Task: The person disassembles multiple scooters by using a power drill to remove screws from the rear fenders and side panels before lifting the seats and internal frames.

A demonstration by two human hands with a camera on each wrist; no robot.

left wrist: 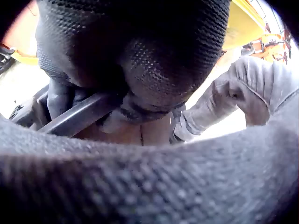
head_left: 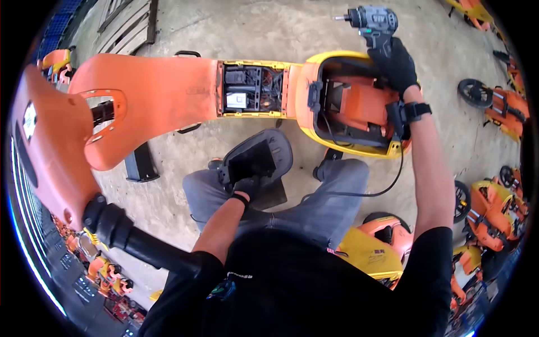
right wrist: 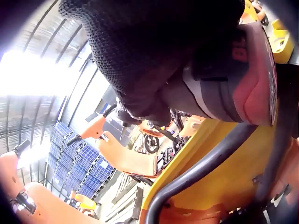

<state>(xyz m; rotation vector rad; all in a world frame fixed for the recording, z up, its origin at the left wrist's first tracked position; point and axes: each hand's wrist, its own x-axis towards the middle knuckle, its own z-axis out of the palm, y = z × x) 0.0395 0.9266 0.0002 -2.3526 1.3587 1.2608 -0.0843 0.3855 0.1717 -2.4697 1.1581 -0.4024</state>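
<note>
Your right hand [head_left: 396,64], gloved in black and at about two o'clock in the head view, has its fingers wrapped round the handle of the cordless drill [head_left: 377,21], whose bit points to nine o'clock. Your left hand [head_left: 247,187], just off centre towards seven o'clock, has its fingers curled on the near edge of a dark seat-shaped panel [head_left: 274,147]; the left-wrist view shows a dark edge between them. That panel sits tilted at the centre, over the gap between your knees, with a black rectangular part on its face.

Just below your right hand, at two o'clock, is the yellow-rimmed rear compartment [head_left: 351,149] of the orange scooter [head_left: 168,84], open, with an orange box [head_left: 368,104] inside. At twelve o'clock a smaller bay [head_left: 237,100] lies uncovered, showing wiring and a white-labelled unit. The scooter's body runs on to its front shroud at nine o'clock.

A black cable [head_left: 370,195] leads from the device on your right wrist across your right thigh [head_left: 345,185]. Farther out, a wooden pallet [head_left: 132,25] lies between ten and eleven o'clock, and other scooters [head_left: 502,109] stand towards three.
</note>
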